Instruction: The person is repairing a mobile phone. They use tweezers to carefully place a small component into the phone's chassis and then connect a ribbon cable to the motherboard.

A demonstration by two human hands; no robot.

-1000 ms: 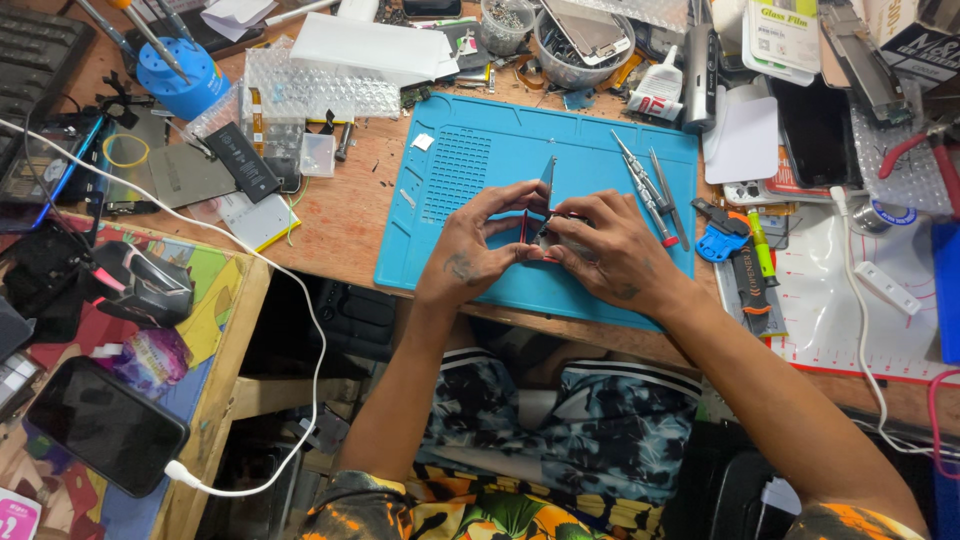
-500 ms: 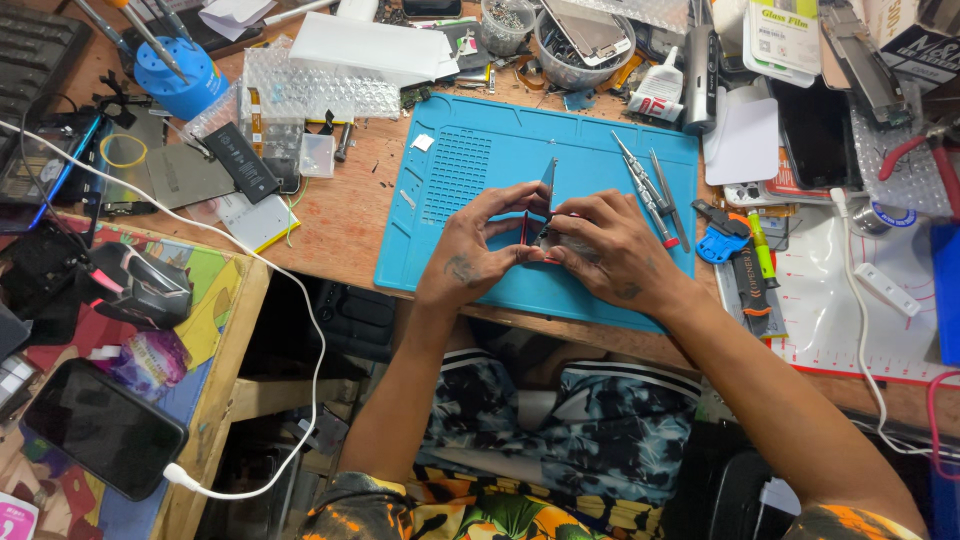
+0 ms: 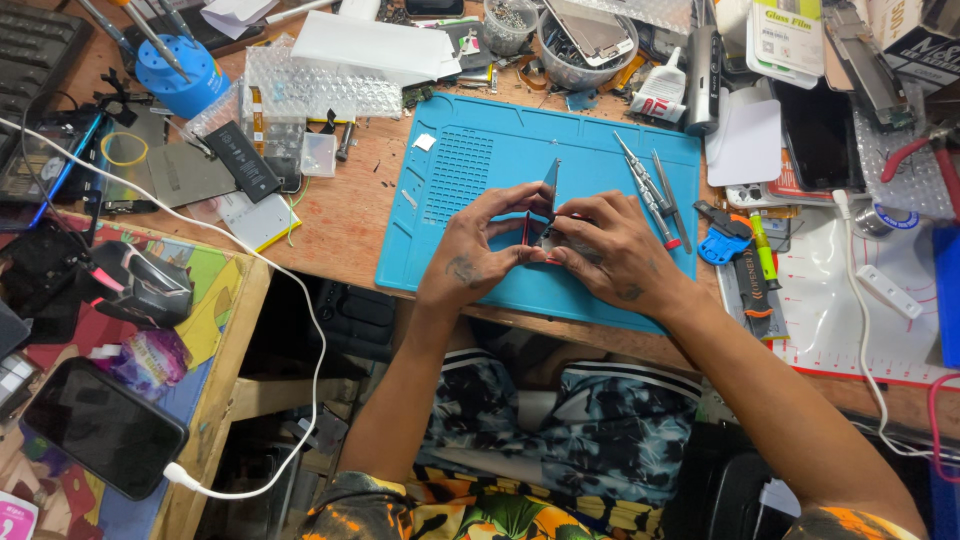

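Both grips are closing on the same thing: your left hand (image 3: 480, 255) and your right hand (image 3: 610, 255) are pinching a slim dark phone (image 3: 546, 205) between them, over the middle of the blue repair mat (image 3: 480, 160). You are holding it on edge, so only a thin dark sliver is showing, with a red rim low down between your fingertips. Its long axis is running away from you, toward the far edge of the worktop (image 3: 350, 215), leaning a little to your right. The upper end is poking free above your fingers; the lower end is sitting right inside the pinch. Left thumb and forefinger are clamping the near left side, right fingers are wrapping the other face, and the two hands are meeting at the bottom corner. Neither is nearer; they are sharing it evenly. Just to your right, the tweezers (image 3: 640, 175) and a red-tipped screwdriver (image 3: 668, 205) are lying on the mat, close beside your right knuckles. A flat black battery (image 3: 243, 160) is lying well off to your left.
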